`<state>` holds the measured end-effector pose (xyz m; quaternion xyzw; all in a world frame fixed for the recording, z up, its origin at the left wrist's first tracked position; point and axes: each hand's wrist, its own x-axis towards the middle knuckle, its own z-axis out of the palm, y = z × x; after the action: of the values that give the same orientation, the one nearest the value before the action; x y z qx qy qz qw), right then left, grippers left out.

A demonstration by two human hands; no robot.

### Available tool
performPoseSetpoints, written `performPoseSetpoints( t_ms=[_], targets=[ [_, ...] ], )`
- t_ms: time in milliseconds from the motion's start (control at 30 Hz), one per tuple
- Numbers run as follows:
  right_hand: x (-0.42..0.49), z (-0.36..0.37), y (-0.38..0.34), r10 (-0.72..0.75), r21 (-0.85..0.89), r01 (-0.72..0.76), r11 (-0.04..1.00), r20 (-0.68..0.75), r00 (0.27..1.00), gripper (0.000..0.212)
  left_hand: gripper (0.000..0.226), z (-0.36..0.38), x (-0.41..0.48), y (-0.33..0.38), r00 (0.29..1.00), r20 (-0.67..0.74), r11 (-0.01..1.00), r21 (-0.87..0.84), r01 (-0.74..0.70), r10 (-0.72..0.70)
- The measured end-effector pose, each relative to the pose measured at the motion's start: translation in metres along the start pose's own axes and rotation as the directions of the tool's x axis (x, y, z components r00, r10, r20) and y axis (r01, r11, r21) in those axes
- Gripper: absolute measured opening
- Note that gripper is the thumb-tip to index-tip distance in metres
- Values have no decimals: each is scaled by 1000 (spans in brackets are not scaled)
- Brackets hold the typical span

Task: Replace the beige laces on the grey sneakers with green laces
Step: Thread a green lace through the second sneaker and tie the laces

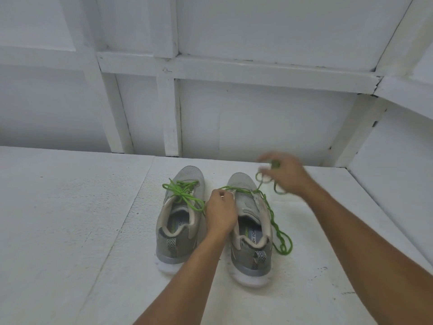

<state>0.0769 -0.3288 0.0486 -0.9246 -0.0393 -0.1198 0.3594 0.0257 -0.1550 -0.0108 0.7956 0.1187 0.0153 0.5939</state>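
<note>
Left hand (221, 211): grip pressed together, fingertips pinching the loose green lace (271, 218) at the left edge of the right sneaker (243, 202), level with its front eyelets. The hand rests between the two shoes, wrist over the inner side of the right sneaker's opening. Right hand (287, 178): raised beyond and to the right of the same shoe's toe and blurred. Its fingers are curled around a bunched part of the same lace, and a loop hangs below the hand. From the left pinch the lace runs across the front of the right sneaker. A long slack length trails down the shoe's outer side and lies in loose curls on the desk (70, 219) beside the heel. How many eyelets it passes through cannot be told. The left sneaker (179, 221) stands just beside the right one, parallel, toe pointing away from the person. It carries a tied green lace (184, 192), knotted over the tongue with loops and ends spread to both sides. Both shoes are grey with white soles and sit upright on the white desk near its far edge, in front of a white panelled wall (257, 113).
</note>
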Motion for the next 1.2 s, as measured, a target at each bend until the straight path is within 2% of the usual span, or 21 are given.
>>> performPoseSetpoints(
  t_ms=[33,67,100,200,267,333,433,500,567,633,700,800,900,967,1033,1100,1200],
  targets=[
    [-5,16,12,-7,-269,53,962,168,986,20,20,0,0,0,1000,1,1000,5,-1,1],
    [-11,26,22,37,-435,78,897,250,967,24,19,0,0,1,1000,3,1000,8,-2,2],
    [-15,32,26,68,-508,76,858,259,964,24,18,0,0,1,1000,3,1000,7,-4,4],
    [-20,34,25,52,-548,67,834,198,979,15,17,-1,0,0,1000,5,1000,5,-11,11],
    [-18,26,21,45,-539,39,841,141,989,17,15,0,0,0,1000,8,1000,5,-9,9],
    [-14,13,15,84,-415,-78,906,-6,996,16,13,1,1,0,1000,3,1000,2,-5,5],
    [-7,-8,4,218,0,-224,974,-247,944,12,12,4,3,-1,1000,-6,1000,-10,-2,2],
    [-4,-19,-2,357,271,-279,921,-305,883,11,12,5,4,-2,1000,-6,1000,-19,-3,3],
    [-3,-24,-3,465,453,-311,836,-283,839,17,12,5,3,-2,1000,-6,1000,-26,-2,2],
    [-5,-24,-2,501,495,-336,802,-249,829,21,12,4,1,-1,1000,7,1000,-19,-4,4],
    [-9,-24,-3,486,457,-353,817,-214,848,21,14,1,2,4,999,47,999,32,-11,9],
    [-17,-30,-7,431,377,-355,855,-139,891,18,22,3,15,17,990,132,973,217,-74,46],
    [-27,-35,-10,395,286,-379,880,2,919,19,29,15,37,41,942,269,885,363,-291,200],
    [-35,-34,-13,386,244,-387,889,56,921,17,31,26,51,58,865,431,791,419,-445,258],
    [-43,-31,-15,377,172,-386,906,84,922,18,32,37,63,70,752,612,645,476,-598,244],
    [-51,-29,-15,400,15,-407,913,158,903,20,35,47,73,74,665,726,504,515,-694,174],
    [-62,-25,-11,478,-182,-441,879,333,813,16,41,57,85,72,616,780,363,545,-756,112]
  ],
)
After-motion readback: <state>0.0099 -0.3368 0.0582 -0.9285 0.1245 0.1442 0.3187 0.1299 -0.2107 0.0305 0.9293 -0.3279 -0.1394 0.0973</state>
